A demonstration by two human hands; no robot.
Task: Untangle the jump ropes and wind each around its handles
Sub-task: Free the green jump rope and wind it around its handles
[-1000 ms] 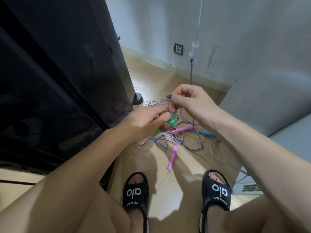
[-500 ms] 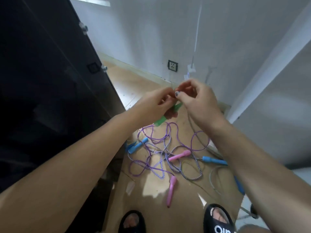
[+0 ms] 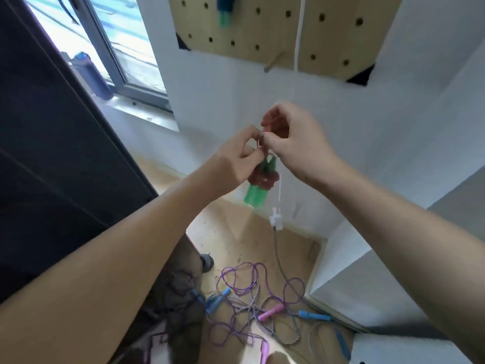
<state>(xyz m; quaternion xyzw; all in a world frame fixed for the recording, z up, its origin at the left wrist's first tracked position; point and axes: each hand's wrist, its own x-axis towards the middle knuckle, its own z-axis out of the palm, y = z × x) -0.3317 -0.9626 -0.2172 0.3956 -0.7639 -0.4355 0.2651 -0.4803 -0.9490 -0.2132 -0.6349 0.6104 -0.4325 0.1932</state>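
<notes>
I hold a pair of green handles [image 3: 258, 191] with dark red rope wound around their middle, raised at chest height before the wall. My left hand [image 3: 236, 164] grips the bundle's upper part. My right hand [image 3: 291, 139] pinches the rope end at the top, fingertips touching those of the left. On the floor below lies a tangle of purple rope [image 3: 244, 282] and striped rope [image 3: 262, 319] with pink handles [image 3: 270, 312] and blue handles [image 3: 315, 316].
A dark cabinet [image 3: 65, 166] stands along the left. On the wall ahead hangs a wooden pegboard [image 3: 262, 27], with a white cable [image 3: 278, 200] running down from it. A window [image 3: 123, 48] is at upper left, a grey ledge [image 3: 367, 285] at right.
The view has tilted up from the floor toward the wall. Both hands have lifted the green-handled bundle higher and away from the tangle on the floor.
</notes>
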